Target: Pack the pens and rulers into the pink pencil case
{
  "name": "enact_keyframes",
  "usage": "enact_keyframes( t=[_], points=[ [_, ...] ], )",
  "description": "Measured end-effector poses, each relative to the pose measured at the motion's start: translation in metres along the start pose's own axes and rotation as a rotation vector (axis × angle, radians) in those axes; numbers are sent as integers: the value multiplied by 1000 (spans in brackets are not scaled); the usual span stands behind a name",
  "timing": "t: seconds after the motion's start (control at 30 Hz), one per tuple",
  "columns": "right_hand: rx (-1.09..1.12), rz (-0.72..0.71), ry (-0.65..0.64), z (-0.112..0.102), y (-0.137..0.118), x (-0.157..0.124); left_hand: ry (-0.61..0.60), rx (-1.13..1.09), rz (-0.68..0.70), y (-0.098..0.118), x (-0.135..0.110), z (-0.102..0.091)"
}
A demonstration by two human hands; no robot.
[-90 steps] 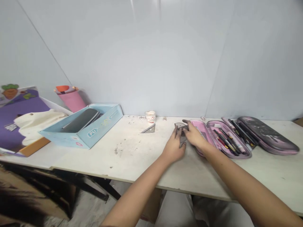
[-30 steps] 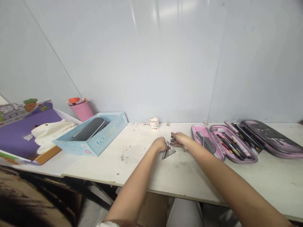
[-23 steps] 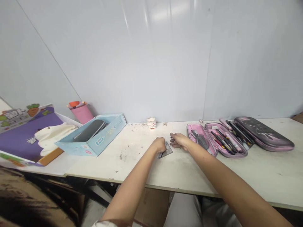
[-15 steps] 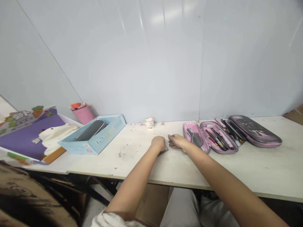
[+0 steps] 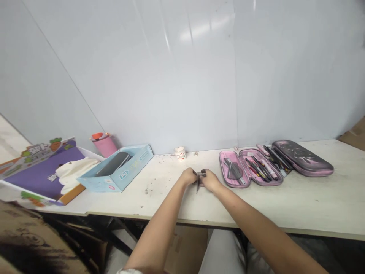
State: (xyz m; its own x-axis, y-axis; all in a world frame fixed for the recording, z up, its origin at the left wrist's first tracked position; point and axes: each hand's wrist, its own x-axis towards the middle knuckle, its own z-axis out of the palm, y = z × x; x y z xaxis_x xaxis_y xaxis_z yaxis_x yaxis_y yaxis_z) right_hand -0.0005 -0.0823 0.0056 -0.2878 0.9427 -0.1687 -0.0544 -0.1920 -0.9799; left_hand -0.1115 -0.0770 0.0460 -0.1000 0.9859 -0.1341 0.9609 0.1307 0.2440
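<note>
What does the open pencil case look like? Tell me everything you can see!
The pencil case lies open on the white table, its two rounded halves side by side. It has pink lining and darker greyish edges; the material looks like fabric. The left half holds flat grey pieces. The right half holds dark and red pens and a pink marker. Neither hand touches it.

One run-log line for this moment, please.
left hand: holding set square | right hand: holding same set square | their right: open pencil case, pens inside | beyond: paper cup
</note>
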Motion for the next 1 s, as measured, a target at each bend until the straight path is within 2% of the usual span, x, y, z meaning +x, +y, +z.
enact_keyframes(
  t=[0.1,0.23,0.33,0.4,0.5,0.6,0.73,0.8,0.9,1.0],
  points=[
    [-171,-111,181,-26,-9,7,92,-70,132,17,2,4],
    [-396,-217,402,-85,-24,10,171,-138,327,56,13,9],
    [-547,-246,513,-123,-25,6,191,-112,460,82,18,16],
    [-639,-253,532,-138,-23,1,183,-56,526,90,18,22],
    [-770,-282,485,-151,-22,-3,138,42,586,89,17,29],
    [-888,-318,469,-170,-27,-12,112,167,635,77,15,30],
    [-1071,-284,552,-210,-29,-36,125,264,712,60,12,24],
    [-1296,-214,604,-226,-23,-49,130,268,792,55,9,19],
    [-1501,-145,597,-234,-11,-61,91,273,927,51,0,13],
    [-1497,-141,558,-228,-8,-60,20,274,1036,54,-16,4]
  ],
)
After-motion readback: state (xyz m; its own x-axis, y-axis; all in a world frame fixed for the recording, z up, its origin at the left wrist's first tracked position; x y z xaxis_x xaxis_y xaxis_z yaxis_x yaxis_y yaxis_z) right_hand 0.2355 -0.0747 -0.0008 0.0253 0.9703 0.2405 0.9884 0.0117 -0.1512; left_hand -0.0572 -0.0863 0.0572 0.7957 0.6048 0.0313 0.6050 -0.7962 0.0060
